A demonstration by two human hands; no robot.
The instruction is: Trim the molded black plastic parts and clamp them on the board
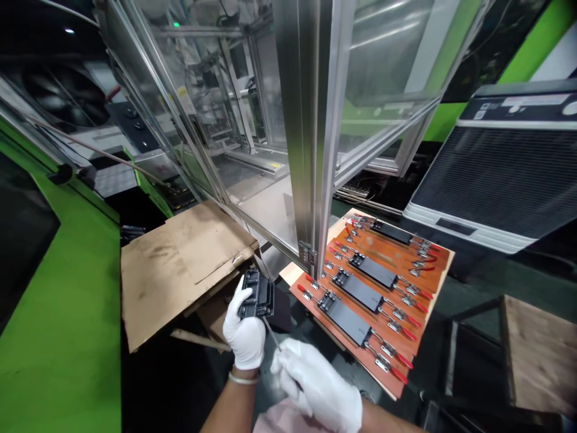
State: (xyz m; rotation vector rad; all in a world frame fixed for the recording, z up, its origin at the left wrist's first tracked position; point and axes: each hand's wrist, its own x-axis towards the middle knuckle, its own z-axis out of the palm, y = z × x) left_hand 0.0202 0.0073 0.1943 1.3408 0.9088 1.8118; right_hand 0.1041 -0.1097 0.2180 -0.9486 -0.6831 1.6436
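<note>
My left hand (pixel 246 337), in a white glove, is closed around a black ribbed moulded part (pixel 260 296) and holds it up before me. Its recessed side faces my view. My right hand (pixel 315 382), gloved in white too, grips a slim tool with a thin metal shaft (pixel 271 334). The shaft points up and left and its tip reaches the part's lower edge; whether it touches I cannot tell. My fingers cover the tool's handle.
To the right, an orange-brown board (pixel 369 243) carries several long black pieces (pixel 345 319) held by toggle clamps with red handles (pixel 399 374). Cardboard (pixel 180 258) covers a table at left. A metal-framed enclosure (pixel 311 150) rises ahead. A wooden stool (pixel 541 355) stands at far right.
</note>
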